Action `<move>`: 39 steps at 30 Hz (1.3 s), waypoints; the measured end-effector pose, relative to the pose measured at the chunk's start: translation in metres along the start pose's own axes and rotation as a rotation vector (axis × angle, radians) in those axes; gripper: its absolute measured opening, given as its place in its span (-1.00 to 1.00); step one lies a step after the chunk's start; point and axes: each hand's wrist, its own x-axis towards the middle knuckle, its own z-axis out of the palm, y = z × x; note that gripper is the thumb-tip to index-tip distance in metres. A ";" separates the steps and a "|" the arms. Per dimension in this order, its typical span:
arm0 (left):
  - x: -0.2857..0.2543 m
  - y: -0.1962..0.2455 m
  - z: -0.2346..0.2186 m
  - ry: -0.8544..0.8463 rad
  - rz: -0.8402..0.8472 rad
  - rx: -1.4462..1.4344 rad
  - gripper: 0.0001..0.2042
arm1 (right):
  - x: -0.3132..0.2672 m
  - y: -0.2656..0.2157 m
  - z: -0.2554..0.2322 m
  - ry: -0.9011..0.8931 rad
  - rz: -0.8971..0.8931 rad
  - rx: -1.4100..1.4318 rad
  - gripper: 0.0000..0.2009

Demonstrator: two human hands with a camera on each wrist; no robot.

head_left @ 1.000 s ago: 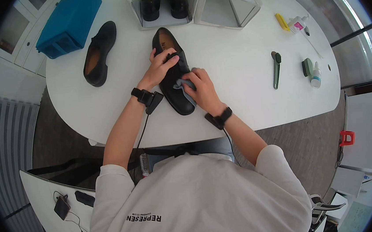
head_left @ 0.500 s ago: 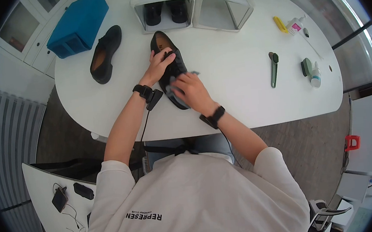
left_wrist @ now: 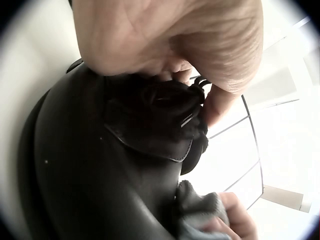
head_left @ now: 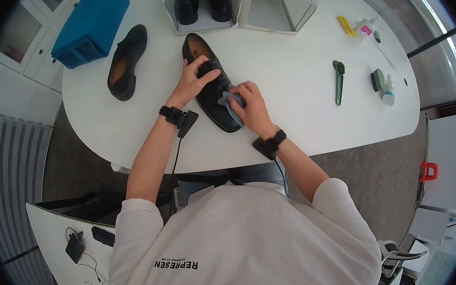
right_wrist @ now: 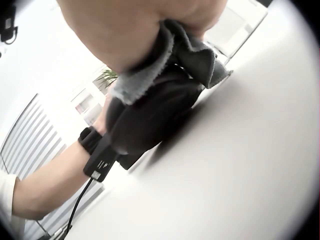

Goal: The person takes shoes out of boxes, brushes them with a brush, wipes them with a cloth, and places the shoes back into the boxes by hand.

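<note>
- Right hand [head_left: 250, 108]: fingers curled, clamped on a grey cloth [head_left: 228, 101] that touches the laced shoe's right side, by its toe.
- Left hand [head_left: 191, 85]: fingers and thumb bent round the laced shoe [head_left: 210, 99] at its laces, gripping it.
- Laced shoe: on the table [head_left: 295, 109], toe toward the near edge.
- Second shoe [head_left: 135, 46]: left, well apart.
- Green brush [head_left: 339, 89]: to the right, lying on the table.

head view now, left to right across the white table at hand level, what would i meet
Loose black shoe, left hand, second black shoe, right hand gripping a grey cloth, long green-handled brush, short green brush, small bottle.
</note>
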 end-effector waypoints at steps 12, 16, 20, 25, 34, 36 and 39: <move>-0.005 0.009 0.010 0.022 0.005 -0.114 -0.70 | -0.032 -0.025 -0.007 -0.047 -0.017 0.001 -0.79; -0.005 0.005 0.011 0.042 -0.016 -0.196 -0.66 | -0.023 -0.009 -0.008 0.041 0.162 0.094 -0.82; -0.010 0.004 0.005 0.067 -0.045 -0.390 -0.69 | 0.006 -0.006 0.012 0.141 0.325 0.248 -0.84; -0.024 0.002 -0.010 0.220 -0.033 -0.571 -0.74 | 0.011 -0.026 0.026 0.207 0.245 0.234 -0.83; -0.032 0.009 -0.027 0.142 -0.023 -0.337 -0.76 | -0.026 -0.058 0.010 -0.140 -0.297 0.046 -0.79; -0.029 0.010 -0.022 0.124 -0.009 -0.324 -0.76 | -0.027 -0.048 0.004 -0.114 -0.260 0.044 -0.80; -0.025 0.008 -0.017 0.096 -0.017 -0.332 -0.76 | -0.020 -0.030 0.001 -0.041 -0.150 0.050 -0.80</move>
